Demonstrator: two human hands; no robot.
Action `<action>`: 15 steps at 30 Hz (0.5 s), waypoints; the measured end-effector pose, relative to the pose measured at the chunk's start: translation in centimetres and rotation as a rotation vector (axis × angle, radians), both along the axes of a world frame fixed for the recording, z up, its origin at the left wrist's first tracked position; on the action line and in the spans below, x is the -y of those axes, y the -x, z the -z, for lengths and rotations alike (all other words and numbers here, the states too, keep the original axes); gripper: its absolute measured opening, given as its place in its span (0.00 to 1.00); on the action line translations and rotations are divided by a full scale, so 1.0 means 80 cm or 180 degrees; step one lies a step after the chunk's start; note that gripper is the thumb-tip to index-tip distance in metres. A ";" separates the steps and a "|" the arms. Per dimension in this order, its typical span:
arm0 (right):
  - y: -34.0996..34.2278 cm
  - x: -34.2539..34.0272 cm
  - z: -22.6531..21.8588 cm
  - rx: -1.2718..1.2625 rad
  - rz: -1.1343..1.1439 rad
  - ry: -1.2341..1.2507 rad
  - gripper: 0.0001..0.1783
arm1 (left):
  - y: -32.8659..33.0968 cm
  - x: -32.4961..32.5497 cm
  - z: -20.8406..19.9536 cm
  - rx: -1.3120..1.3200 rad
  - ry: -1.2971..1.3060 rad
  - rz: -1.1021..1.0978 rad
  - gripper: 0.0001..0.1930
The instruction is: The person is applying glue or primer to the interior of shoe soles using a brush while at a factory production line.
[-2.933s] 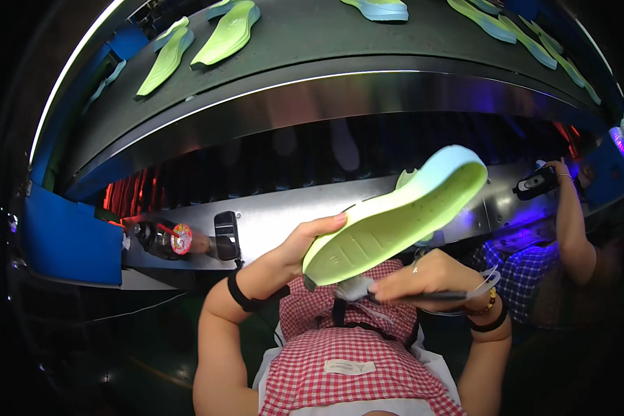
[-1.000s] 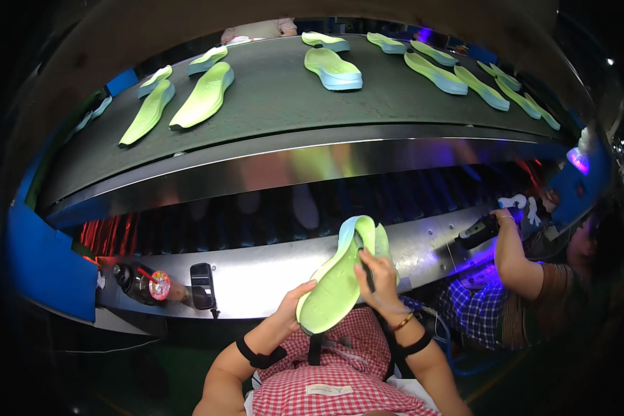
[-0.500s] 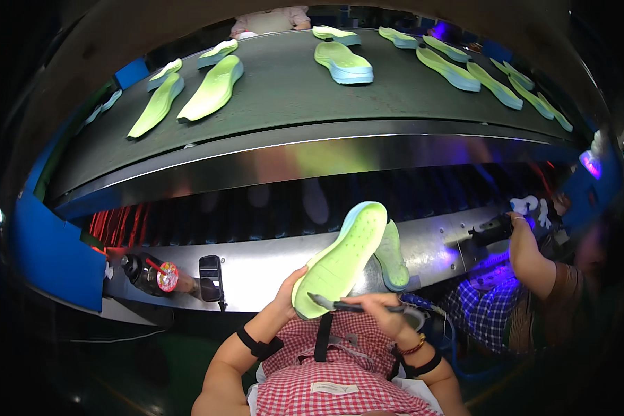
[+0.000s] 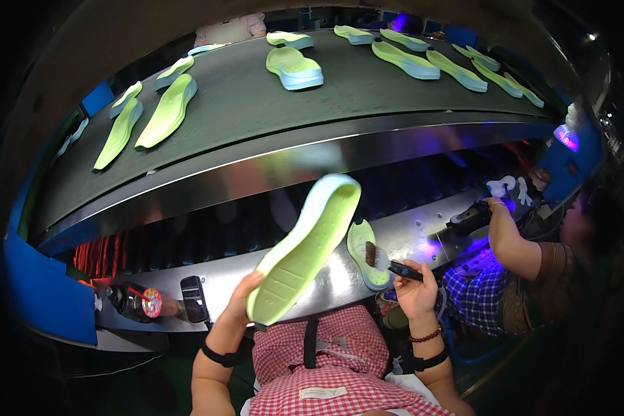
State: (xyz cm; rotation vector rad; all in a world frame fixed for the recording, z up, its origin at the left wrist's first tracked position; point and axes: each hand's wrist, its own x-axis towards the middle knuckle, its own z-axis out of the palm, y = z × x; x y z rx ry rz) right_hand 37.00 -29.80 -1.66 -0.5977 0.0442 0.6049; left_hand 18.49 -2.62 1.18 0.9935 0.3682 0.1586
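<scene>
Lime-green foam shoe sole (image 4: 306, 249), clamped at its heel in the left hand (image 4: 241, 298), tilted tread-up, while the right hand (image 4: 414, 288) gripped a small brush (image 4: 388, 263) over a second sole on the steel ledge (image 4: 340, 277).

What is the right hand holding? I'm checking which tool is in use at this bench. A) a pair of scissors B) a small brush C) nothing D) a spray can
B: the right hand grips a small dark-handled brush, its bristles over a green sole lying on the steel ledge, while the left hand holds up another green sole.
</scene>
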 end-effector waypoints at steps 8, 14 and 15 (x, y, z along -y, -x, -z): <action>-0.013 0.022 0.017 -0.0052 0.0363 -0.0038 0.22 | -0.160 -0.041 -0.162 0.2397 0.1316 0.0139 0.28; 0.006 0.005 0.022 -0.0310 0.0349 0.0168 0.23 | -0.235 -0.075 -0.153 0.1993 0.2047 -0.1639 0.41; 0.006 0.010 0.028 -0.0310 0.0336 0.0156 0.23 | -0.240 -0.069 -0.152 0.1889 0.1617 -0.1648 0.41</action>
